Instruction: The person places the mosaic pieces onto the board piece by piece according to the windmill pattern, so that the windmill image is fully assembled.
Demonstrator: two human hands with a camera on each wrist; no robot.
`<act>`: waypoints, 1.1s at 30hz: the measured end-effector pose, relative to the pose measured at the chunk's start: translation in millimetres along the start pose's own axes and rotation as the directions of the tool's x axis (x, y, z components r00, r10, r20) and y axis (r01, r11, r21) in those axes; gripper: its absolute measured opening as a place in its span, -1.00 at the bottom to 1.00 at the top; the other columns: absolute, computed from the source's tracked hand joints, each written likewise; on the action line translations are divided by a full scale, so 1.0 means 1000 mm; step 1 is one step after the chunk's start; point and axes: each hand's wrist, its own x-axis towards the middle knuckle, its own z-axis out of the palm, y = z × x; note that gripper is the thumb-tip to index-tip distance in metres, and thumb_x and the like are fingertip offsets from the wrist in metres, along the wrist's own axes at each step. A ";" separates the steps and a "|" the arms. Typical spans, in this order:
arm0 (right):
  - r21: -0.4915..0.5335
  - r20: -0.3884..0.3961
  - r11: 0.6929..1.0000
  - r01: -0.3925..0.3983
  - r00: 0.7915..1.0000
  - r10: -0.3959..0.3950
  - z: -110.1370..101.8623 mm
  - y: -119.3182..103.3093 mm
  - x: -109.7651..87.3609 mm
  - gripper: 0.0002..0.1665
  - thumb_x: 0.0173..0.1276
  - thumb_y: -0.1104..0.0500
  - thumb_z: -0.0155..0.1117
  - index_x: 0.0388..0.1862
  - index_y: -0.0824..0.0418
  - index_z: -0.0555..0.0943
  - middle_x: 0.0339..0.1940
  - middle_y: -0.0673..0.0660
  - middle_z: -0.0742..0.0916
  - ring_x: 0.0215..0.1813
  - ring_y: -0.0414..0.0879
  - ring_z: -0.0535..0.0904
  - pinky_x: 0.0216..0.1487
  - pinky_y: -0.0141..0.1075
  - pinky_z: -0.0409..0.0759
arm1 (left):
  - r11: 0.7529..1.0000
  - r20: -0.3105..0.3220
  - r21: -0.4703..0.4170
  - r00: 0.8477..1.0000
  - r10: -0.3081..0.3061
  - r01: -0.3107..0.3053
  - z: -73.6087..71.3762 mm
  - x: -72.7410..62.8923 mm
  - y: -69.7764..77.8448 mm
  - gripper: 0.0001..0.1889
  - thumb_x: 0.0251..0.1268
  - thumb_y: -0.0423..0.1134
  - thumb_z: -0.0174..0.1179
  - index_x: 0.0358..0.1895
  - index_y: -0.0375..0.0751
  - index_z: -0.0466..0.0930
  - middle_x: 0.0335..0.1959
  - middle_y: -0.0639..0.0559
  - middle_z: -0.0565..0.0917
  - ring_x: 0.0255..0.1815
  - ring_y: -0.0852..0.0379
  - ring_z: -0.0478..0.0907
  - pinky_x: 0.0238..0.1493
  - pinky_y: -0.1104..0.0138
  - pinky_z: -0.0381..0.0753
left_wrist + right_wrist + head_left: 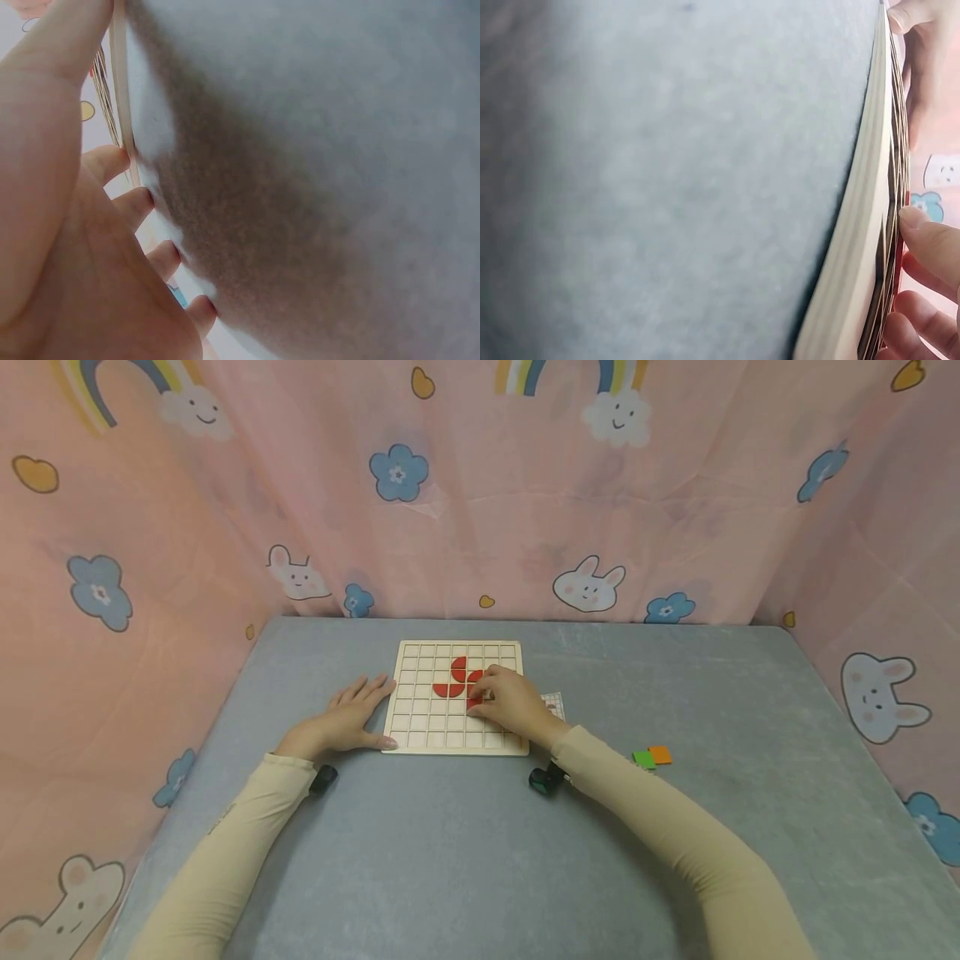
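A square wooden grid board (420,724) lies on the grey table. My left hand (341,714) is spread along its left edge, thumb at the near corner and fingertips at the side. Over the board's right half, my right hand (513,700) has thumb and fingers curled about a red quarter-circle piece (472,702), partly hidden by the fingers. Other red pieces (450,691) lie on the grid, up and to the left of those fingertips. From the right wrist, the thumb (930,236) shows right at the board's top, close to a red edge.
A small printed grid card (553,703) lies partly under the right wrist, beside the board. Farther right, a green square (643,760) and an orange square (660,754) lie together on the table. A pink patterned curtain (465,527) hangs behind and at both sides.
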 end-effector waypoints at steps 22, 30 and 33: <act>0.050 -0.013 0.999 -0.021 1.000 0.022 0.001 0.001 -0.001 -0.80 0.20 0.00 0.50 -0.26 0.06 0.78 -0.21 0.04 0.67 -0.25 -0.11 0.54 -0.20 -0.24 0.52 | 1.000 0.002 -0.005 1.000 -0.004 0.004 -0.001 -0.002 0.002 0.14 0.12 0.20 0.36 0.62 -0.12 -0.16 0.66 -0.17 -0.19 0.65 -0.34 -0.33 0.52 -0.33 -0.24; 0.065 -0.014 0.998 -0.023 1.000 0.024 0.001 0.001 0.000 -0.82 0.19 0.01 0.50 -0.28 0.05 0.79 -0.24 0.04 0.66 -0.28 -0.13 0.51 -0.24 -0.28 0.48 | 1.000 -0.002 -0.004 1.000 -0.005 0.005 -0.001 -0.002 0.001 0.14 0.13 0.20 0.36 0.62 -0.12 -0.16 0.66 -0.17 -0.19 0.65 -0.34 -0.34 0.53 -0.32 -0.25; 0.066 -0.011 0.998 -0.024 1.000 0.024 0.000 0.002 0.000 -0.81 0.19 0.00 0.51 -0.27 0.04 0.79 -0.24 0.03 0.66 -0.29 -0.13 0.51 -0.27 -0.30 0.46 | 1.000 -0.002 0.001 1.000 -0.004 0.004 -0.001 -0.002 0.001 0.13 0.14 0.22 0.35 0.62 -0.11 -0.16 0.66 -0.17 -0.19 0.65 -0.34 -0.34 0.52 -0.32 -0.25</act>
